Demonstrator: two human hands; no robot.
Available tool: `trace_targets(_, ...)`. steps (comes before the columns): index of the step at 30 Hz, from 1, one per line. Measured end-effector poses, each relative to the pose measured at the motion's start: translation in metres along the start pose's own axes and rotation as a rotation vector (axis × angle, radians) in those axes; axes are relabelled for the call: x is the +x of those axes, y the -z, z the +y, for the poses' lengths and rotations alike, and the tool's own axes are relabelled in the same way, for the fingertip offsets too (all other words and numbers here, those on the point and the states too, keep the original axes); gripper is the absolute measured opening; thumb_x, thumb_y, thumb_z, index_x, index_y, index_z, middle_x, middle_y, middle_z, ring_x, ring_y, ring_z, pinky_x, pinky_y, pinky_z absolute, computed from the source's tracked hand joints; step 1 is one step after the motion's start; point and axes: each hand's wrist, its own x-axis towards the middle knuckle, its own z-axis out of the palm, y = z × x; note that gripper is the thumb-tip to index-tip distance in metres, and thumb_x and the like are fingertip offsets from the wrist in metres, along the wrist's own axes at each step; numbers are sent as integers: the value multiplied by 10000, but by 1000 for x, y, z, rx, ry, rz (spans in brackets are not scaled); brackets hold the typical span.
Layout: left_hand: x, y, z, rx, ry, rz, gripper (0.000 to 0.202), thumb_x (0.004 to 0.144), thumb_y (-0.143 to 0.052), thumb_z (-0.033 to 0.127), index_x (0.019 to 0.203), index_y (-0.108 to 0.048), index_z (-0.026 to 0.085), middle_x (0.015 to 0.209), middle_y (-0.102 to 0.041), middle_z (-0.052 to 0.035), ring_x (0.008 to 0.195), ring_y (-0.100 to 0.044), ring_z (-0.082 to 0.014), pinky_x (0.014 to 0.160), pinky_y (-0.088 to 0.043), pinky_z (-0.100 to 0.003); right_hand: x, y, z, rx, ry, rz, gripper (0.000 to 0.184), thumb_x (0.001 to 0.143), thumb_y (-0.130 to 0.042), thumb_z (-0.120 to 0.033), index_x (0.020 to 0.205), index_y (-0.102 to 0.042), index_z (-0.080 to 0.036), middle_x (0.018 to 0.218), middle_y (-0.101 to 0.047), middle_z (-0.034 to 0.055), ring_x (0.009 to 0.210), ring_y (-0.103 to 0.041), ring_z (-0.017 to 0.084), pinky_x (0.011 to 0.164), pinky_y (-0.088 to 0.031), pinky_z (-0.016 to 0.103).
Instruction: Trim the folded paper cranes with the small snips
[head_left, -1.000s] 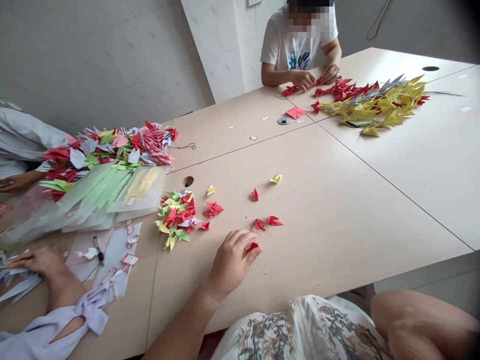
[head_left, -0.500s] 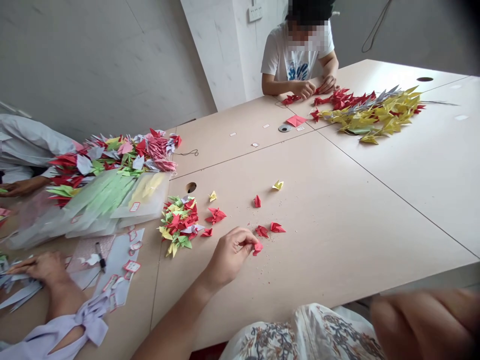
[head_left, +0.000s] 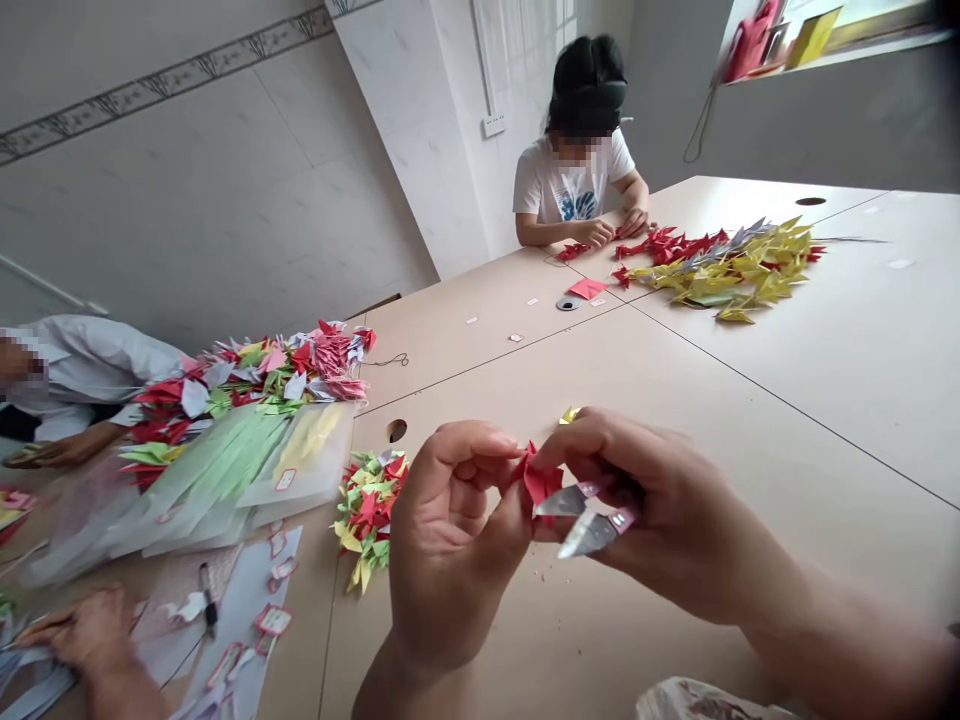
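A small red folded paper piece (head_left: pixel 541 482) is raised in front of me, above the table. My left hand (head_left: pixel 450 540) pinches its left side with thumb and fingers closed. My right hand (head_left: pixel 660 500) grips the same piece from the right and also holds small silver scissors (head_left: pixel 581 520), blades pointing left below the paper. A little yellow folded piece (head_left: pixel 570 414) lies on the table just behind my hands. A heap of mixed red, green and yellow folded pieces (head_left: pixel 367 505) lies on the table left of my left hand.
A person in a white shirt (head_left: pixel 570 185) folds red paper at the far side, beside a long pile of yellow and red cranes (head_left: pixel 735 265). On the left are another crane pile (head_left: pixel 255 375), plastic sleeves of paper (head_left: pixel 247 460), a co-worker's hand (head_left: pixel 82 630) and a seated person (head_left: pixel 75 370).
My left hand lifted the red piece off the table. My right hand came into view with scissors and took hold of the piece. The camera tilted up.
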Motion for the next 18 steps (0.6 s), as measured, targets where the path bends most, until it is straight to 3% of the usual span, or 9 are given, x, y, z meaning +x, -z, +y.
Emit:
trace_targets(3, 2, 0, -4, 30, -34, -21, 174, 1178, -1009, 427, 1251, -889, 325, 1052, -852, -24, 884, -871, -167, 766, -782, -208, 7, 2, 3, 93, -16, 11, 222, 1125, -927, -388, 987, -795, -275, 854, -783, 24, 748, -697, 199, 668, -548, 322)
trace_targets(8, 7, 7, -7, 82, -63, -79, 104, 1199, -960, 282, 1242, -873, 319, 1121, -839, -39, 982, -898, -179, 832, -808, -221, 17, 5, 12, 247, -196, -72, 568, 1158, -912, -755, 916, -787, -256, 771, -733, 13, 656, -623, 173, 576, -527, 288)
trace_targets(11, 11, 11, -5, 112, -77, -155, 299, 1114, -949, 68, 1275, -884, 311, 1210, -876, -43, 1056, -911, -164, 921, -805, -199, 20, 5, 18, 326, -242, -89, 748, 1060, -911, -962, 886, -795, -245, 783, -714, 18, 688, -597, 174, 601, -539, 296)
trace_targets(13, 13, 13, -4, 125, -108, -195, 350, 1080, -932, 10, 1273, -897, 301, 1245, -898, -47, 1132, -920, -169, 1006, -801, -205, 20, 6, 22, 369, -244, -95, 765, 1035, -927, -978, 866, -793, -244, 766, -671, -2, 691, -566, 164, 620, -533, 292)
trace_targets(16, 15, 16, -6, 127, -132, -217, 198, 1156, -936, 113, 1246, -912, 288, 1244, -917, -61, 1192, -926, -182, 1093, -793, -232, 19, 7, 23, 396, -261, -118, 753, 1036, -939, -965, 860, -792, -247, 736, -621, -21, 658, -531, 151, 585, -493, 279)
trace_targets(18, 16, 17, -7, 119, -111, -249, 51, 1229, -915, 246, 1252, -917, 291, 1248, -925, -76, 1185, -935, -195, 1073, -805, -256, 19, 7, 21, 381, -258, -127, 769, 1031, -918, -991, 861, -795, -250, 713, -598, -29, 613, -482, 141, 538, -441, 278)
